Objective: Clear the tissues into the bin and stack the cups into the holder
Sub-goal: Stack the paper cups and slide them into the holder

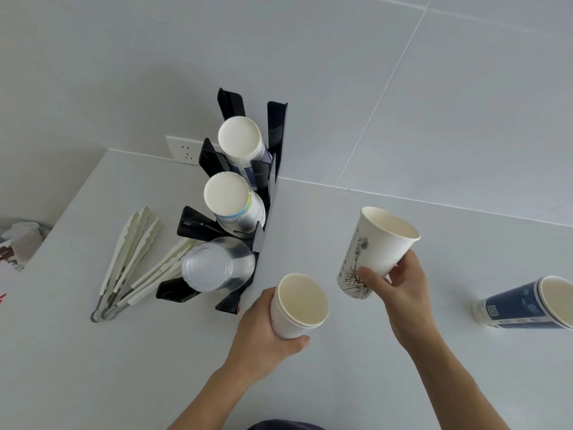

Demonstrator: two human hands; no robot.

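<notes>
Pale grey tiles back a white worktop (403, 352) that runs into the corner where the black cup holder (273, 169) stands, its three slots already carrying stacks: two of paper cups and, nearest me, one of clear plastic cups (217, 265). My left hand (263, 330) is wrapped around a short nest of plain white cups (299, 305), just beside the foot of the holder. My right hand (393, 283) pinches a printed paper cup (375, 249) low on its wall, tilted and lifted off the surface, apart from the nest. Two dark blue cups (527, 302) lie nested on their side at the far right, untouched. White tongs (133, 259) rest left of the holder. I see no tissues on the worktop; something crumpled sits at the left edge, too blurred to name.

These cups are light and thin-walled, so I judge a gentle hold around the middle or lower wall best; squeezing near the rim would buckle it and spoil the nesting.
</notes>
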